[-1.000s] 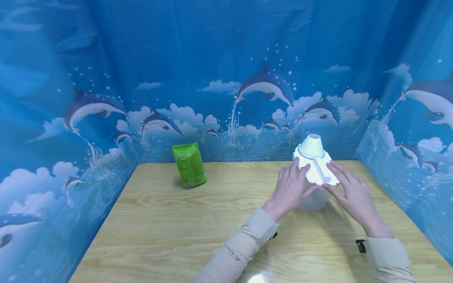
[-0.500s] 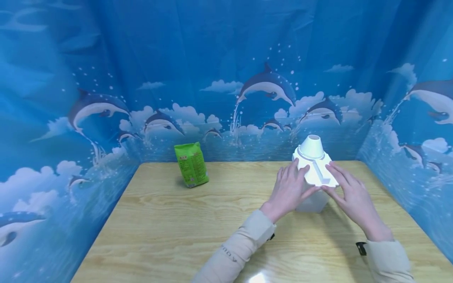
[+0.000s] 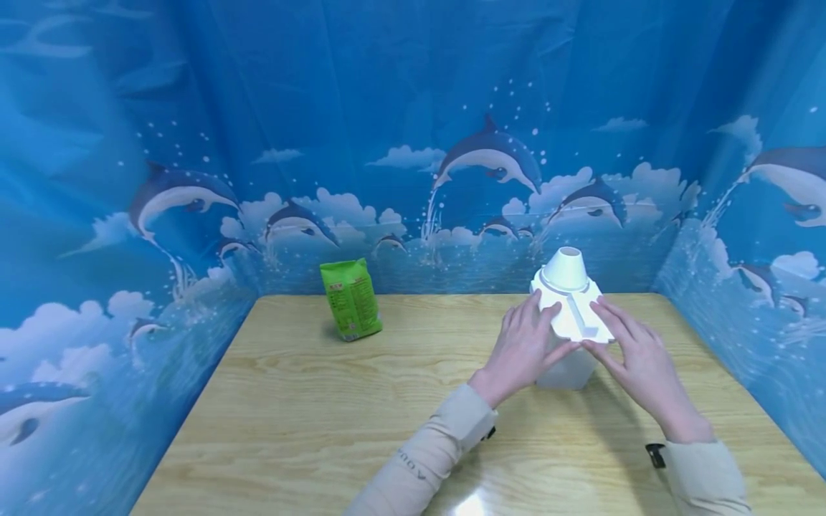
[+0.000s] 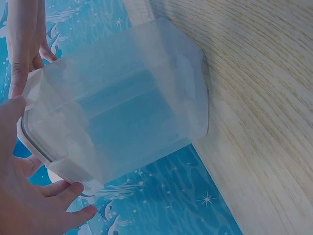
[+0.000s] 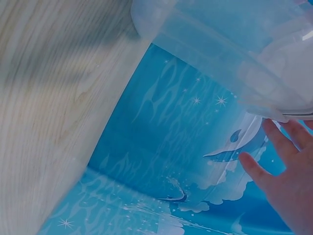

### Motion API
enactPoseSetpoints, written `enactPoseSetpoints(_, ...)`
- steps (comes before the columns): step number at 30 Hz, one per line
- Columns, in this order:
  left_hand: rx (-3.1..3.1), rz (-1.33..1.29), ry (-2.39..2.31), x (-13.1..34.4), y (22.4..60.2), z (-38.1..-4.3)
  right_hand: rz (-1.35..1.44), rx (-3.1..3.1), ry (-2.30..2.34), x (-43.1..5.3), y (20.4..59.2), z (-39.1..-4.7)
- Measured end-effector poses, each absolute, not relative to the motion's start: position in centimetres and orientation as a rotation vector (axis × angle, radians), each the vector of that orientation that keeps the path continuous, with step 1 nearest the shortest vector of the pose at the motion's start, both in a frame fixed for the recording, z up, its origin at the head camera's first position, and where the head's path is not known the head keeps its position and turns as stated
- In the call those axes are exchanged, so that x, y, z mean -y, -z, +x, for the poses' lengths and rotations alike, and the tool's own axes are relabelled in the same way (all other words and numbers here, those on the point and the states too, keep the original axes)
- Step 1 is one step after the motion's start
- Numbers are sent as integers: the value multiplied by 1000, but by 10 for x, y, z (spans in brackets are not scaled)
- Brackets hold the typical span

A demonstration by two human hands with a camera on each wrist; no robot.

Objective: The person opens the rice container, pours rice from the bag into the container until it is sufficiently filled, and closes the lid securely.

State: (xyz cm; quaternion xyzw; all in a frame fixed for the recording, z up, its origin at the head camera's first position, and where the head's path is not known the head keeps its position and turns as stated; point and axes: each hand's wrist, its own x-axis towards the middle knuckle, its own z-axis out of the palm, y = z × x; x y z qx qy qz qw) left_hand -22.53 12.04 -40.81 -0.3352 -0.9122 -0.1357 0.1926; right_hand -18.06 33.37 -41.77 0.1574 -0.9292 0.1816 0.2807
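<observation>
A translucent plastic storage container (image 3: 566,371) stands on the right side of the table, its white lid (image 3: 565,324) topped by a cone-shaped spout (image 3: 565,271). My left hand (image 3: 521,345) holds the lid's left side, thumb at the front edge and fingers along the side. The right hand (image 3: 645,369) holds the opposite side the same way, so both thumbs meet near the front. In the left wrist view, left fingers (image 4: 63,195) lie at a side latch (image 4: 73,171) of the lid. The right wrist view shows right fingertips (image 5: 269,126) at the lid's edge, below the clear wall.
A green printed bag (image 3: 351,299) stands upright, tilted slightly, toward the back left of the wooden table (image 3: 310,416). Behind and along both sides hangs a blue curtain (image 3: 387,86) with dolphins on it.
Both hands stay on the lid with nearly the same hold. The container and hands shift very slightly left and down in the head view, while the bag shifts slightly right.
</observation>
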Motion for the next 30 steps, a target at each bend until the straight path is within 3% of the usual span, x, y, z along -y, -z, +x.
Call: enactPoseSetpoints(30, 2570, -947, 462, -101, 407, -220, 449, 2455, -453, -315, 415, -176)
